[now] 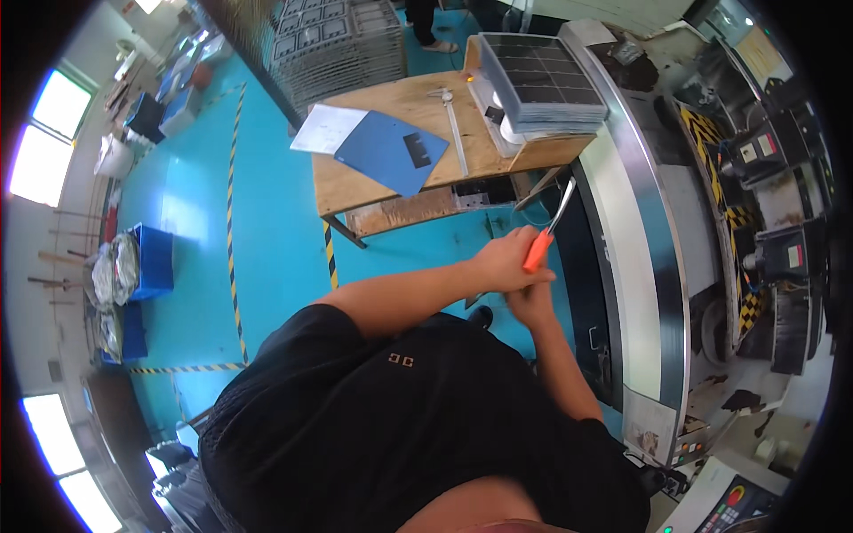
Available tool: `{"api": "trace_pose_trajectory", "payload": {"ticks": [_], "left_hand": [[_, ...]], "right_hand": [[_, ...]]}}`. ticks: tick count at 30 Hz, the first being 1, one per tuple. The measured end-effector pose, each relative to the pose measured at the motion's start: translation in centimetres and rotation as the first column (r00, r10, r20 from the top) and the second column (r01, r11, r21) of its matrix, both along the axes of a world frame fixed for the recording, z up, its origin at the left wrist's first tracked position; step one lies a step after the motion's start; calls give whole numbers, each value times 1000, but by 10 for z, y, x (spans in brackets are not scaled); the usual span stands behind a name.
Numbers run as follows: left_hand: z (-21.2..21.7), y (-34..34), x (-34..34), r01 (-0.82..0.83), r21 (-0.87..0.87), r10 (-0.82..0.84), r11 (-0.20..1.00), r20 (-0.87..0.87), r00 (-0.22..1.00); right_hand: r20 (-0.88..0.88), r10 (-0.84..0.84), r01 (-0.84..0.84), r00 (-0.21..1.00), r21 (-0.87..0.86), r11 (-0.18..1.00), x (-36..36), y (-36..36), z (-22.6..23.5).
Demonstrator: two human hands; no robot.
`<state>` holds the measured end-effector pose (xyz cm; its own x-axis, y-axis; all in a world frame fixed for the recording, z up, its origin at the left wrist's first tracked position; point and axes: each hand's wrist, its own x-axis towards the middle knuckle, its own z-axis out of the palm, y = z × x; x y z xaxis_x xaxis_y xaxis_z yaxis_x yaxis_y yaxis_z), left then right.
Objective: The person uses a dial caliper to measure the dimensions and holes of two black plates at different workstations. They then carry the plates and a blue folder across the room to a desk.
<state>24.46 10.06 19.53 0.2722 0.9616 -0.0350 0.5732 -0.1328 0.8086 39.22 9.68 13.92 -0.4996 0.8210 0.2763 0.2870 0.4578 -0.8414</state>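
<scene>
My two hands meet in front of my body, above the floor between the wooden table and the machine. An orange-handled tool [538, 250] with a slim metal end points up and away; its exact kind is unclear. My left hand [505, 259] is closed at its handle. Just below and touching it is my right hand [531, 298], its fingers mostly hidden behind the left. A small grey pointed piece [475, 301] shows under my left hand; I cannot make out what it belongs to.
Ahead stands the wooden table [391, 102] with a blue folder [382, 151], a caliper [454, 133] and stacked clear trays [542, 80]. A long machine with a pale metal edge [644, 222] runs along my right. Blue bins [155, 258] stand at left; a person's foot [440, 46] shows beyond the table.
</scene>
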Motion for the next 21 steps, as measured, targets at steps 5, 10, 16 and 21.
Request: {"api": "trace_pose_trajectory", "payload": {"ticks": [5, 10, 16, 21], "left_hand": [[1, 5, -58, 7, -80, 20, 997, 326, 945], [-123, -40, -270, -463, -786, 856, 409, 507, -105], [-136, -173, -340, -466, -768, 502, 441, 641, -581], [-79, -129, -327, -482, -606, 368, 633, 783, -501]], "right_hand": [[175, -143, 132, 974, 72, 989, 20, 19, 17], [617, 236, 61, 750, -421, 905, 65, -33, 68], [306, -842, 890, 444, -42, 454, 330, 111, 43], [467, -863, 962, -193, -84, -261, 573, 93, 49]]}}
